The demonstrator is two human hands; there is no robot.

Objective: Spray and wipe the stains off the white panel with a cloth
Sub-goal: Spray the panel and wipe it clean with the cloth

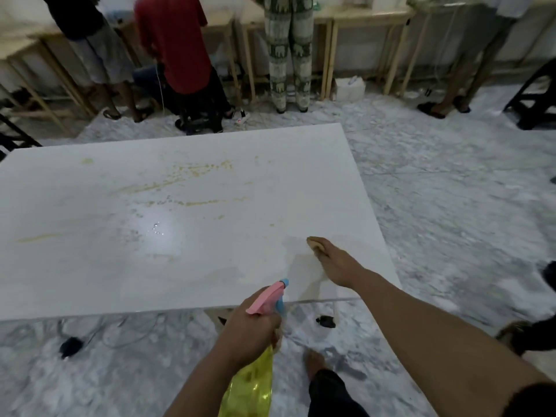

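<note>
head view: the white panel [120, 236] lies flat across the middle of the frame, its near edge running toward the person. yellowish stains [192, 173] streak its far half, a fainter one sits near the left edge, and a wet glare shines near the centre. the right hand [334, 263] lies flat on the panel near its right near corner, fingers straight, pressing down a small tan cloth [314, 244] that peeks out past the fingertips. the left hand [251, 329] is held in front of the panel's near edge, fingers curled round the neck of a spray bottle [249, 386] with a yellow body and a pink and blue trigger head pointing at the panel. beyond the panel, several people stand at wooden tables [370, 16] on a marbled floor [451, 191].
</note>
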